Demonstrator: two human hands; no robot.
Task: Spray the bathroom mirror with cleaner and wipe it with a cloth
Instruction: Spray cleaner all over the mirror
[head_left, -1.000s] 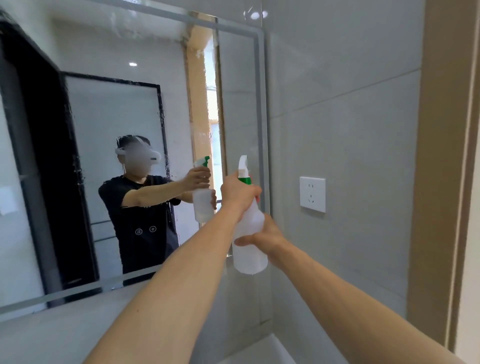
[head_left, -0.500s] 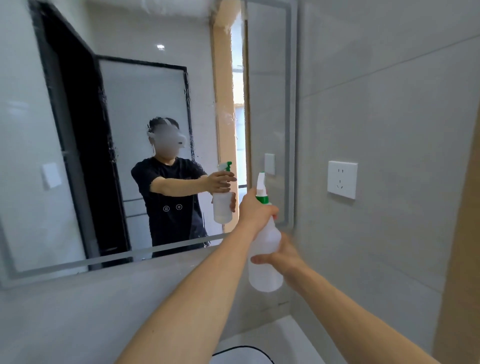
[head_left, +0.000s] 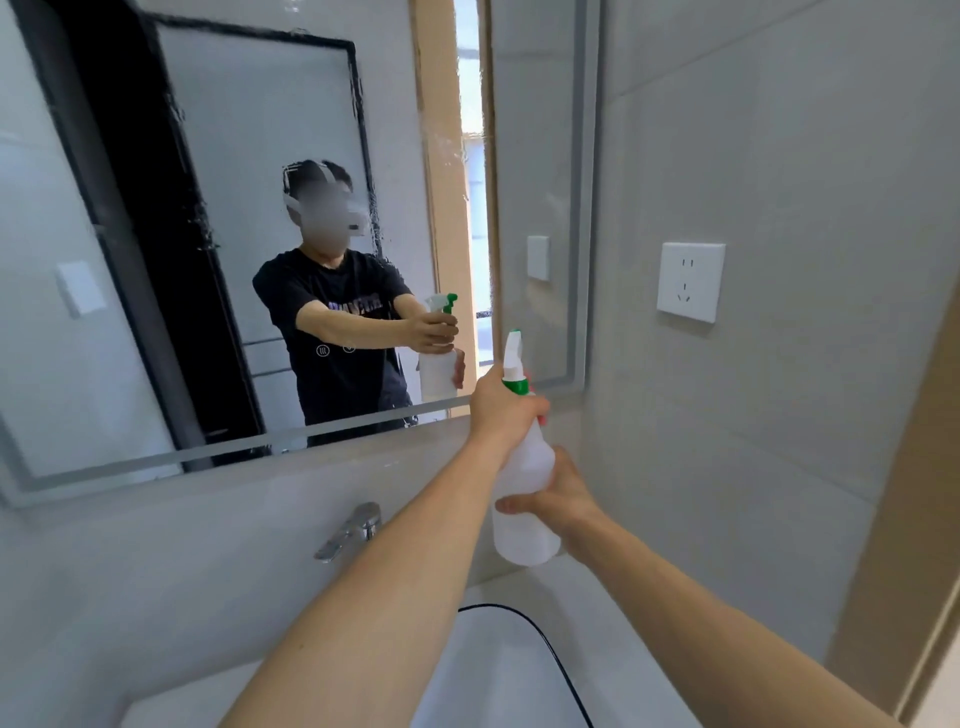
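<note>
Bright, even light; wide-angle edge distortion

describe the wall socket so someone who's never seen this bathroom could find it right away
Start at the large frameless wall mirror and move right, past its edge, onto the grey tiled side wall. There sits a square white plastic wall socket, above the translucent green-collared spray bottle. Its dark pin slots distinguish it from its reflection.

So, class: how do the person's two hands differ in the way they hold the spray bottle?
The left hand wraps the neck just under the green-collared trigger head, while the right hand grips the body of the spray bottle lower down. The left hand sits higher and nearer the mirror; the right sits lower, closer in. Both are bare and closed on the one bottle.
</note>
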